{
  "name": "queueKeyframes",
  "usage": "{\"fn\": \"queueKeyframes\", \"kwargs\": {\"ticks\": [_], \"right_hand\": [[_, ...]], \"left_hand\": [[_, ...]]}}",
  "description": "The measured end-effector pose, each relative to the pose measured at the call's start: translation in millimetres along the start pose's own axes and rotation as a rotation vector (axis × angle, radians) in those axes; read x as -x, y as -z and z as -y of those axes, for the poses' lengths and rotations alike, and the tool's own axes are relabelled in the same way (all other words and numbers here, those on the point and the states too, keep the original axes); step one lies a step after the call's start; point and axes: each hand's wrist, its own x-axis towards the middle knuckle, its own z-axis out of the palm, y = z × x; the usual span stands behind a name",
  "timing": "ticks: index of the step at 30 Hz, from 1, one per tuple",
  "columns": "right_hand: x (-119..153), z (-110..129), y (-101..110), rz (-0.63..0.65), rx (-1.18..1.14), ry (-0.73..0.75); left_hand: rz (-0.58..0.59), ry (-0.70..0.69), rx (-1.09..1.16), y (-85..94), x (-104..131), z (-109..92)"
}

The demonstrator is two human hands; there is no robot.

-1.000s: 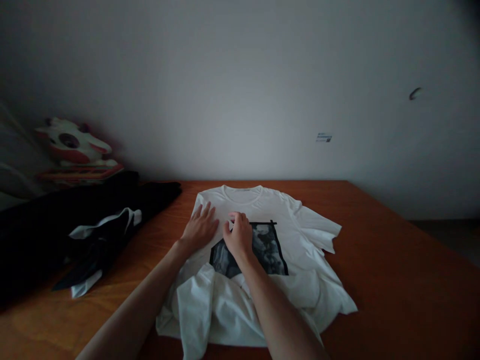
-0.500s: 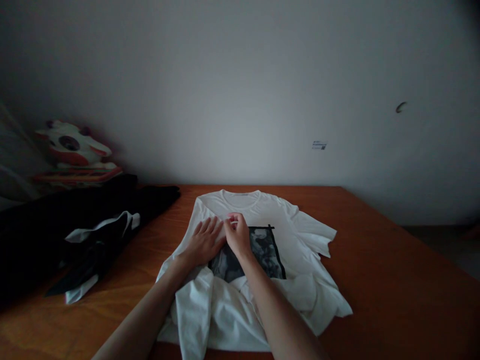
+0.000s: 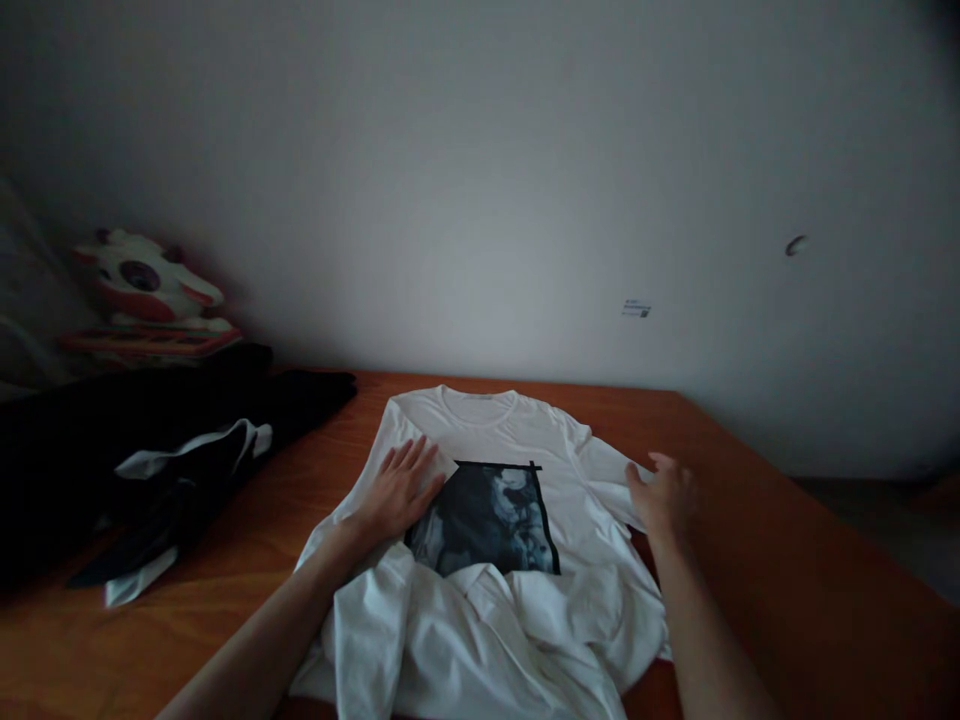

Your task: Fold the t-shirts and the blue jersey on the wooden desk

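Observation:
A white T-shirt point(image 3: 480, 425) with a dark printed picture point(image 3: 487, 515) on its front lies on the wooden table, collar toward the wall. Its lower part is bunched in loose folds near me. The sleeve on the left is folded inward over the chest, and my left hand point(image 3: 401, 490) rests flat on it with the fingers spread. My right hand point(image 3: 664, 495) is at the end of the right sleeve, which sticks outward. Its thumb and fingers are apart, and whether it touches the cloth I cannot tell.
Dark clothes with white trim point(image 3: 180, 470) are heaped on the left of the wooden table point(image 3: 787, 590). Behind them sits a cow-shaped toy point(image 3: 150, 285) with a keyboard. A wall point(image 3: 480, 200) runs along the back, with a small label and a hook.
My right hand has left the folded left sleeve beside my left hand and moved right to the other sleeve, its fingers opening. My left hand stays on the shirt. The view has shifted slightly.

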Motion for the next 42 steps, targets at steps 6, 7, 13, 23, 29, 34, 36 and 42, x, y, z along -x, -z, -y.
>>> {"fn": "queueKeyframes", "kwargs": {"ticks": [6, 7, 13, 23, 29, 34, 36, 42], "right_hand": [[-11.1, -37.4, -12.2, 0.031, 0.252, -0.203], [-11.6, -37.1, -12.2, 0.045, 0.253, -0.191], [-11.4, -25.4, -3.4, 0.097, 0.114, -0.064], [25.0, 49.4, 7.9, 0.437, -0.792, 0.221], [36.7, 43.2, 4.9, 0.551, -0.632, 0.427], [36.9, 28.8, -1.8, 0.764, -0.342, 0.553], [39.6, 29.7, -1.1, 0.803, -0.317, 0.576], [44.5, 35.9, -0.8, 0.707, -0.26, 0.679]], "left_hand": [[-0.082, -0.112, 0.093, 22.1, 0.0, -15.9], [-0.074, -0.127, 0.097, 23.7, 0.5, -17.2], [-0.035, -0.148, 0.125, 24.7, 1.6, -17.5], [-0.013, -0.184, 0.168, 20.3, 1.8, -15.6], [-0.014, -0.195, 0.175, 19.3, 0.5, -14.5], [-0.01, -0.177, 0.193, 21.1, 1.4, -15.8], [-0.002, -0.152, 0.212, 21.8, -1.5, -16.4], [0.16, -0.04, 0.233, 26.1, -42.6, -43.2]]}}
